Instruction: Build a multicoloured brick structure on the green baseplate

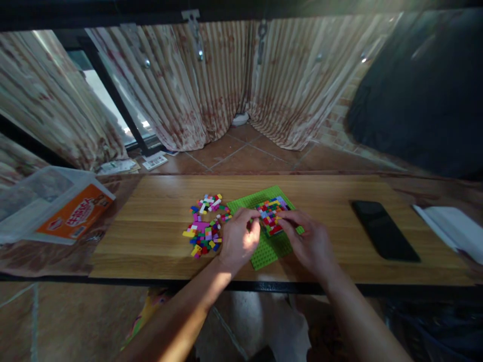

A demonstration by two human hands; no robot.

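A green studded baseplate (266, 257) lies at an angle on the table, bearing a patch of tightly set toy bricks (269, 213) in many colours. My left hand (241, 236) is over the plate's left side, fingers curled, with thumb and forefinger meeting at the patch's left edge. From the right, my right hand (309, 244) reaches in with thumb and forefinger pinched close together at the bricks. Whatever either hand pinches is too small to make out. Beside my left hand is a heap of loose bricks (206, 234), partly hidden by it.
The wooden table (151, 221) has a black phone (383, 230) on its right side. Beyond its left end is a clear plastic box (49, 183) with an orange label. White paper (456, 231) lies at the far right. Striped curtains (211, 90) hang behind.
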